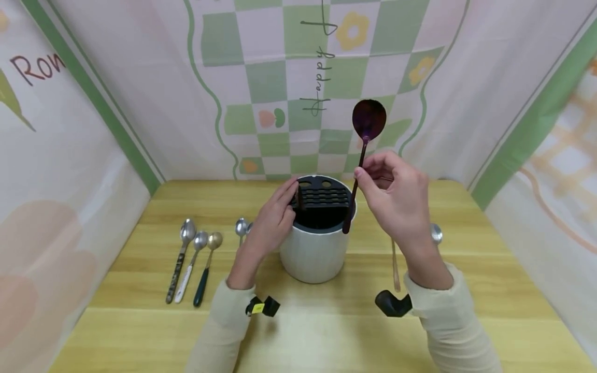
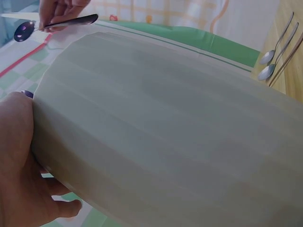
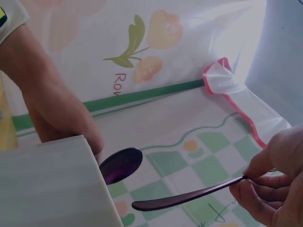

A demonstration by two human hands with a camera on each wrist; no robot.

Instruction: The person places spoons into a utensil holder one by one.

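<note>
My right hand [image 1: 394,199] pinches a dark purple spoon [image 1: 369,119] by its handle, bowl upward, just right of a white utensil holder [image 1: 313,256]. The handle's end overlaps the holder's front right rim in the head view. In the right wrist view that handle [image 3: 189,196] slants away from my pinching fingers. Fairly straight fingers of my left hand [image 1: 272,217] rest on the holder's left rim. Beside them, a second purple spoon [image 3: 120,165] sticks up from the holder. A black slotted insert [image 1: 326,197] covers the holder's rear half; its front half is an opening.
Three spoons with patterned, white [image 1: 185,282] and dark green [image 1: 201,287] handles lie at the table's left. Silver spoons [image 1: 241,227] are partly behind my left wrist. Another silver spoon [image 1: 436,234] and a copper-coloured handle [image 1: 396,267] lie by my right arm. Patterned cloth [image 1: 317,145] hangs behind.
</note>
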